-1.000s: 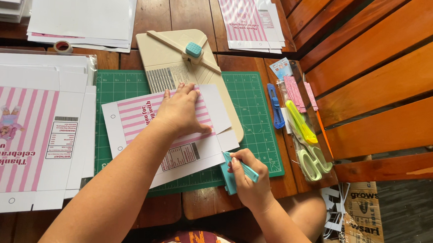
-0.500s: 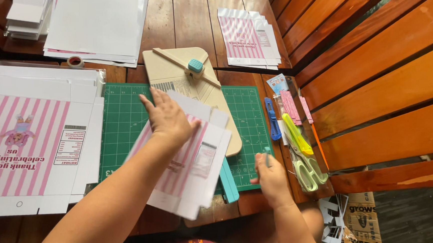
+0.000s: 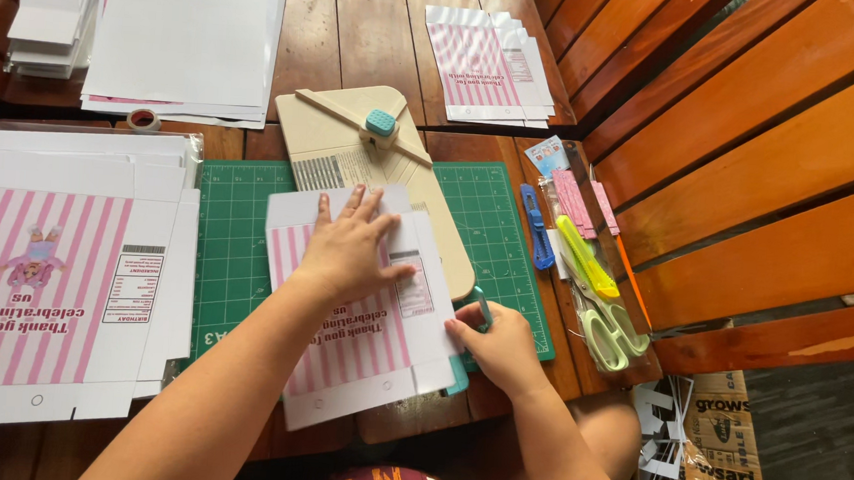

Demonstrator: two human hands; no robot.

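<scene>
**Two hands working one striped sheet on the cutting mat**

One pink-and-white striped box sheet (image 3: 362,335) is lying across the green cutting mat (image 3: 234,248) on the wooden worktop (image 3: 361,28). The left hand (image 3: 347,250) is pressing down flat on the sheet, fingers spread, grasping nothing. The right hand (image 3: 494,348) is gripping a teal tool (image 3: 482,308) right at the sheet's right edge. One beige paper trimmer (image 3: 354,142) is sitting just behind the sheet. To the person's left, a stack of larger striped sheets (image 3: 39,285) is lying; a fanned stack of folded striped boxes (image 3: 487,61) is resting farther back. One pair of green scissors (image 3: 609,330) and one blue knife (image 3: 536,227) are lying at the right.
</scene>
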